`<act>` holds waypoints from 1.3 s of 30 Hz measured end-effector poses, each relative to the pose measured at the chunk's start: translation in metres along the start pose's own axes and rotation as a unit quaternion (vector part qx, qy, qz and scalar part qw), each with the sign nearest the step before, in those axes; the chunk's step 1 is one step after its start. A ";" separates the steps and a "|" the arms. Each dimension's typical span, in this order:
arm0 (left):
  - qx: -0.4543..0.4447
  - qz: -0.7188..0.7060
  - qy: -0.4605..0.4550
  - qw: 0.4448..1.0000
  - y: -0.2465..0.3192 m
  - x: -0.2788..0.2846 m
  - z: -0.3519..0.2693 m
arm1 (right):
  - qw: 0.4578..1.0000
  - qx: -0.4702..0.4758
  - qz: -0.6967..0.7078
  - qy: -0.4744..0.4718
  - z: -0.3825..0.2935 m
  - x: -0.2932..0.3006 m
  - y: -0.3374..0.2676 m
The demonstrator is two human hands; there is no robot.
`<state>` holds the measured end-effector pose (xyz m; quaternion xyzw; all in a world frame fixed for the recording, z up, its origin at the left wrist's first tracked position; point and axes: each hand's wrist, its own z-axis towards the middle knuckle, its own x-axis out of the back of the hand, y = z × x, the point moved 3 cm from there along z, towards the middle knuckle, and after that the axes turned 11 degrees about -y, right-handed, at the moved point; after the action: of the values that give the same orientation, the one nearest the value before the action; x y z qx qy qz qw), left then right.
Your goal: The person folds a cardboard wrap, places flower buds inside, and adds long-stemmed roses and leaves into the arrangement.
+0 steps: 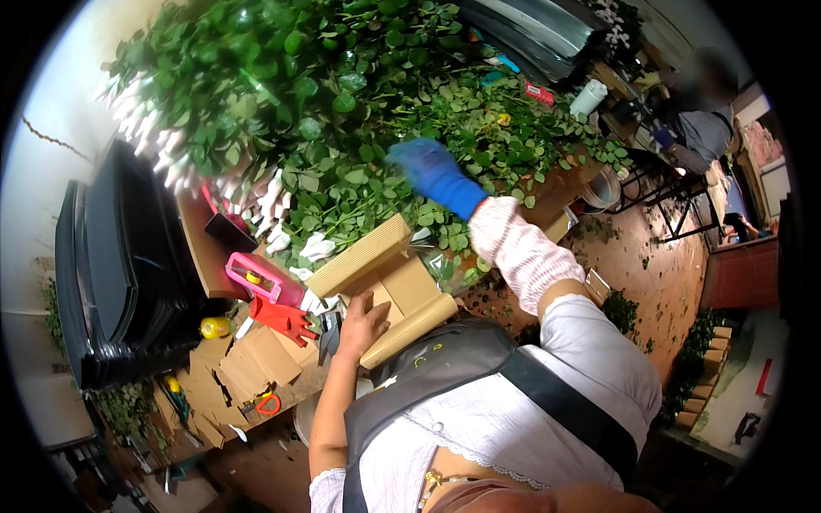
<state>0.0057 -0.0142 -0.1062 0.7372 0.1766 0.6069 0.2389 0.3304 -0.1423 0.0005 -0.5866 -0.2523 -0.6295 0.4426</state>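
Observation:
My left hand point(363, 327), bare, rests with its fingers spread on an opened piece of cardboard point(410, 285) with corrugated, folded-up sides. My right hand point(420, 163) wears a blue glove and reaches over a large heap of leafy green rose stems point(308, 83); it is blurred, and its fingers and anything in them cannot be made out. White flower heads, seemingly in pale sleeves point(173, 160), line the heap's left side. Near my left hand lie a red glove point(282, 319), a pink plastic holder point(264, 277) and torn cardboard pieces point(260, 362).
Orange-handled scissors point(268, 404) and a yellow roll point(216, 327) lie at the lower left. Stacked black sheets point(128, 256) stand on the left. A red box point(539, 93) and a pale green cylinder point(588, 98) are at the upper right. Another person point(702, 131) is at the far right.

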 end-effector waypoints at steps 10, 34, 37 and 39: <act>0.038 -0.011 -0.002 0.999 -0.004 -0.004 -0.007 | 0.998 0.000 -0.059 0.029 0.023 -0.007 -0.041; 0.019 -0.122 0.034 0.992 -0.018 -0.014 -0.012 | 0.821 0.002 -0.117 -0.559 -0.161 -0.058 -0.012; 0.016 -0.132 0.013 0.991 -0.020 -0.014 -0.011 | 0.879 -0.126 -0.072 -0.454 -0.122 -0.037 0.004; 0.017 -0.128 -0.006 0.992 -0.018 -0.010 -0.011 | 0.910 -0.184 -0.076 -0.363 -0.093 -0.041 0.016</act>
<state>-0.0067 -0.0030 -0.1228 0.7159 0.2781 0.5641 0.3033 0.2926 -0.2167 -0.0593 -0.8250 -0.3186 -0.4402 0.1555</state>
